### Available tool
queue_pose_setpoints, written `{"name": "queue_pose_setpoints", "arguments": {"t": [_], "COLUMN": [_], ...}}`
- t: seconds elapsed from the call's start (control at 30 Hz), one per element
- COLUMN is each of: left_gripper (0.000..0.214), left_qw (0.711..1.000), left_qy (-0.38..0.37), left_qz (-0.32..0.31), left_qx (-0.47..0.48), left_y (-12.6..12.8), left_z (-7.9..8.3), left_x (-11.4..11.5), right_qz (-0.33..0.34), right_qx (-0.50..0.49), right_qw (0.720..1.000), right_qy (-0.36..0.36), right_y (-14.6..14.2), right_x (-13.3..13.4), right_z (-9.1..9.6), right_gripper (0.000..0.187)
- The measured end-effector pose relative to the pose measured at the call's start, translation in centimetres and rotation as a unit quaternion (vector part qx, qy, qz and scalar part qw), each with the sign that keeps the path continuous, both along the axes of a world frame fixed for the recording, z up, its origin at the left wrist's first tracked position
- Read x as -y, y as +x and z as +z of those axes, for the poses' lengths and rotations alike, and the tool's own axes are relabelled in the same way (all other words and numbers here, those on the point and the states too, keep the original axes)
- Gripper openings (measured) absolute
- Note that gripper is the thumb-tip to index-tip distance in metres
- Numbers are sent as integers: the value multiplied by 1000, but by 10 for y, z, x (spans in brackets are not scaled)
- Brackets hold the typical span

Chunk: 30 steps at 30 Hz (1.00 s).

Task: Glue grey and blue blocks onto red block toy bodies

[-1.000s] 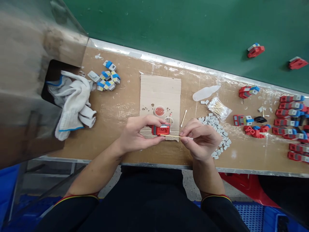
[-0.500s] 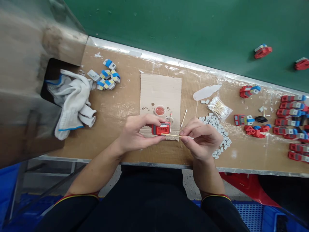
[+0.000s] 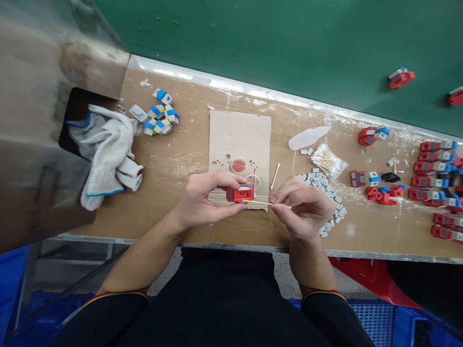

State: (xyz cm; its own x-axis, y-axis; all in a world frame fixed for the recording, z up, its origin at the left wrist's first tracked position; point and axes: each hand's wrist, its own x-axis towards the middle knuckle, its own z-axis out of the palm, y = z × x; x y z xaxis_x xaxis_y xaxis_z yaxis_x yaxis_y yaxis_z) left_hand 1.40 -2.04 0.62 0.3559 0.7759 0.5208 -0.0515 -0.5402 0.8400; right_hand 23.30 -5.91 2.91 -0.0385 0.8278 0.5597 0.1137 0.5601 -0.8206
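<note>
My left hand point(image 3: 206, 196) is closed on a red and grey plastic toy vehicle part point(image 3: 238, 193), gripped between thumb and fingers with its hollow side toward me. Between the thumb and fingertips of my right hand point(image 3: 306, 207) is a thin cotton swab point(image 3: 261, 203). Its far tip reaches the lower edge of the red part's opening; whether it touches is too small to tell. Just beyond my hands, a small round dish of red liquid point(image 3: 238, 166) rests on a cardboard sheet point(image 3: 240, 130). A second clear dish point(image 3: 254, 181) is partly hidden by the red part.
Right of the cardboard lie a loose swab point(image 3: 275, 176), a bag of swabs point(image 3: 328, 161), a pile of small grey pieces point(image 3: 334, 198) and rows of red toy vehicles point(image 3: 430, 167). White gloves point(image 3: 110, 149) and grey-blue blocks point(image 3: 155, 113) are at left. A green belt point(image 3: 253, 43) runs behind.
The red toy pieces on the green belt have shifted to the right. My hands stay nearly in place, with the swab still at the red part's opening.
</note>
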Motion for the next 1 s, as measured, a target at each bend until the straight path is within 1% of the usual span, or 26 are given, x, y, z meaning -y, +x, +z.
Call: {"name": "queue_pose_setpoints", "arguments": {"t": [0.5, 0.63, 0.8, 1.0], "left_gripper": [29, 29, 29, 29], "left_qw": [1000, 1000, 1000, 1000], "left_qy": [5, 4, 3, 6], "left_qz": [0, -1, 0, 2], "left_qx": [-7, -7, -4, -15], "left_y": [-1, -1, 0, 0], "left_z": [1, 2, 2, 3], "left_x": [-1, -1, 0, 1], "right_qz": [-16, -26, -53, -18], "right_qx": [8, 15, -2, 20], "right_qw": [1000, 1000, 998, 1000], "right_qy": [4, 5, 17, 11], "right_y": [4, 5, 7, 2], "right_x": [0, -1, -3, -1], "right_z": [2, 4, 5, 4], "right_gripper": [19, 21, 24, 19]}}
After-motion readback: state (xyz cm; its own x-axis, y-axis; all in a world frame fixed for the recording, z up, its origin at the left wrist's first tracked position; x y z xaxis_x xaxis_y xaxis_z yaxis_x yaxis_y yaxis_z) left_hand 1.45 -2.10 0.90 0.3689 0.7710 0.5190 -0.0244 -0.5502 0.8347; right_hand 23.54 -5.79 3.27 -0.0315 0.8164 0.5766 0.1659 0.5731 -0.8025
